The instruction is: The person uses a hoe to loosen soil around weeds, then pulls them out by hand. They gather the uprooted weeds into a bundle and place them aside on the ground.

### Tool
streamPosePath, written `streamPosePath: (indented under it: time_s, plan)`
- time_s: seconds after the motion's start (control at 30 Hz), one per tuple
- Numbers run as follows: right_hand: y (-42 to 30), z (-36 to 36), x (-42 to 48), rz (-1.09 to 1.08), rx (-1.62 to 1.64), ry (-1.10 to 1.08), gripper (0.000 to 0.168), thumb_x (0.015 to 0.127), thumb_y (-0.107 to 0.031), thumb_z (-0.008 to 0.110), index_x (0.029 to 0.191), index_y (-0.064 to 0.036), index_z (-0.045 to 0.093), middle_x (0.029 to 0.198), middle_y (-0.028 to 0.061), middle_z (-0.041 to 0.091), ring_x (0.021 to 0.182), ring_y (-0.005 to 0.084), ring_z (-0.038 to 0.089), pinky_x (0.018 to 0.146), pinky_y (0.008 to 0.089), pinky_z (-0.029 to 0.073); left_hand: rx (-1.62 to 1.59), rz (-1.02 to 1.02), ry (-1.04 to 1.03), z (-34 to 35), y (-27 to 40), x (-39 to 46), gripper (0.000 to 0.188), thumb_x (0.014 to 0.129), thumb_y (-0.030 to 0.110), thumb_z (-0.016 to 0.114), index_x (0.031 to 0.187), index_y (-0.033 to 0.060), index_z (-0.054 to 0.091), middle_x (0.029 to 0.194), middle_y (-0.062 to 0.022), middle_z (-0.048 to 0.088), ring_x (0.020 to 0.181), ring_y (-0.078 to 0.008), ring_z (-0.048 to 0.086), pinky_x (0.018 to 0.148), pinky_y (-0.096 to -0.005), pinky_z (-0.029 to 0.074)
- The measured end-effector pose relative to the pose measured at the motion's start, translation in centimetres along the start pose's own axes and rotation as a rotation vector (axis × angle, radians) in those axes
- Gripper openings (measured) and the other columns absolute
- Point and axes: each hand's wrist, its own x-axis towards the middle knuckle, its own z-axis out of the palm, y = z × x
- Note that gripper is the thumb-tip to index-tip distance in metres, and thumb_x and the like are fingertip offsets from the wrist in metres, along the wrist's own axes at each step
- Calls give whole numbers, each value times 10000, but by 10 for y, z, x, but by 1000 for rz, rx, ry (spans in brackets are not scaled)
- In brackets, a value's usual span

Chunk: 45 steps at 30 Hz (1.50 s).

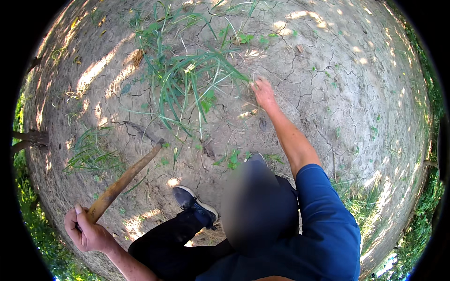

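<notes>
My left hand, at the lower left, is closed around the end of a sickle's wooden handle. The dark, narrow sickle blade points up and left, close over the soil. Ahead of me, a clump of long green grass spreads over the ground. My right hand, slightly blurred, is on the right side of that clump. Its curled fingers pinch the tips of some long blades, which stretch toward it.
Dry, cracked soil surrounds me. A smaller heap of grass lies left of the blade. My shoe rests below the clump, near small leafy weeds. A tree trunk stands at the left edge, and a brown dry leaf lies upper left.
</notes>
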Motion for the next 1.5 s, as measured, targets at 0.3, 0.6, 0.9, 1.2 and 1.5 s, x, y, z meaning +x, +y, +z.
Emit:
streamPosePath:
  time_s: [0.3,0.6,0.9,1.2,1.5]
  plan:
    - [-37,39,21,296,129,-416,402,909,-400,493,1136,-86,600,1139,216,608,1071,410,559,899,483,443,-40,54,-1,1,-9,5,68,858,-61,610,820,-27,566,779,-85,569,668,-144,518,632,-279,441]
    - [-58,10,21,457,282,-223,408,898,-365,578,1089,-7,628,1024,195,654,913,301,615,836,384,460,-27,14,-11,-6,-3,2,109,843,-78,594,774,-4,551,765,-62,556,672,-122,498,642,-262,443]
    - [-61,30,-167,700,703,-610,223,929,-283,584,862,-70,588,600,-17,477,518,104,411,471,286,334,-17,40,-35,-10,1,3,84,839,-43,632,788,0,583,754,-29,563,665,-87,486,628,-234,419]
    - [-103,-11,-218,902,932,-619,200,935,-241,573,796,-102,538,580,-36,442,459,78,379,415,259,270,-36,5,-38,-21,0,-10,118,812,-55,651,771,21,570,753,-11,546,662,-72,452,608,-217,384]
    - [-135,10,-110,28,140,-512,374,805,-267,676,1056,-16,560,846,208,651,816,397,634,722,463,488,-64,89,-83,-25,-1,-8,148,786,-96,639,756,11,541,747,-30,534,661,-105,455,615,-233,391]
